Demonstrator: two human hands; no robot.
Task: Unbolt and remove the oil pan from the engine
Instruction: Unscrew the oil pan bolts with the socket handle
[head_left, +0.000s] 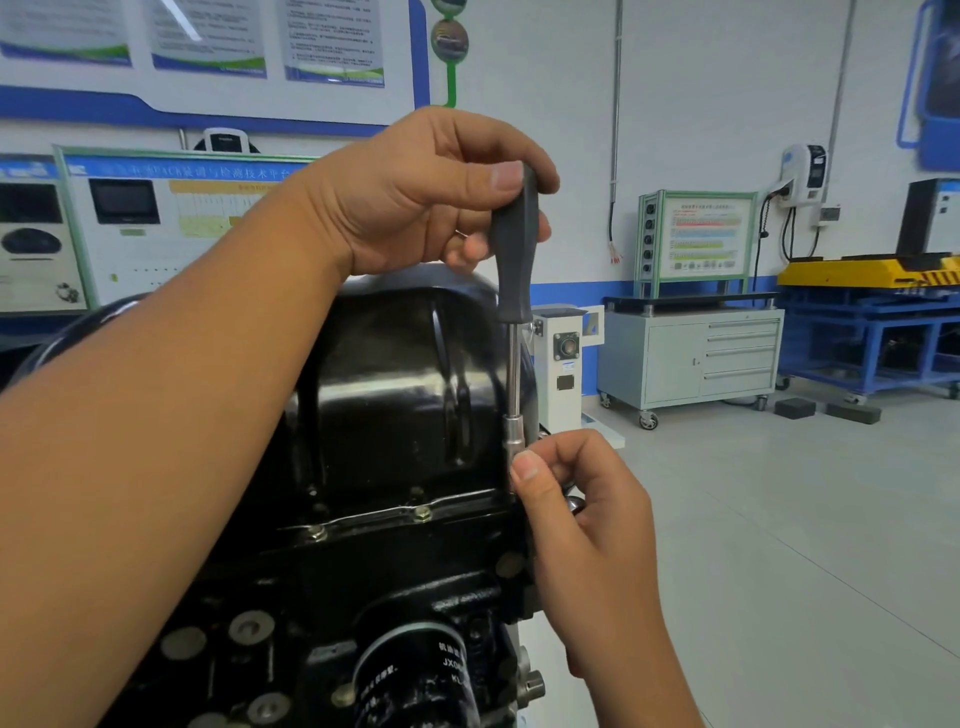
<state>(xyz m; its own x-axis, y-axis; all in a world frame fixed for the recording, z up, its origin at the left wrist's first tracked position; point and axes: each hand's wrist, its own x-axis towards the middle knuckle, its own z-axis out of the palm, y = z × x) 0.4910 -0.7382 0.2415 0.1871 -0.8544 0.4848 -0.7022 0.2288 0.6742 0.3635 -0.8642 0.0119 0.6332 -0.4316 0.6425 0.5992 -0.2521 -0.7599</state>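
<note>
One black engine (322, 613) stands inverted, its one black oil pan (400, 384) uppermost; two flange bolts (422, 513) show along the near edge of the pan. One oil filter (415, 675) projects from the block below. One nut driver (514, 291) stands upright at the pan's right corner. The left hand (415, 197) grasps its dark handle; the right hand (576, 514) pinches the socket end against the flange.
</note>
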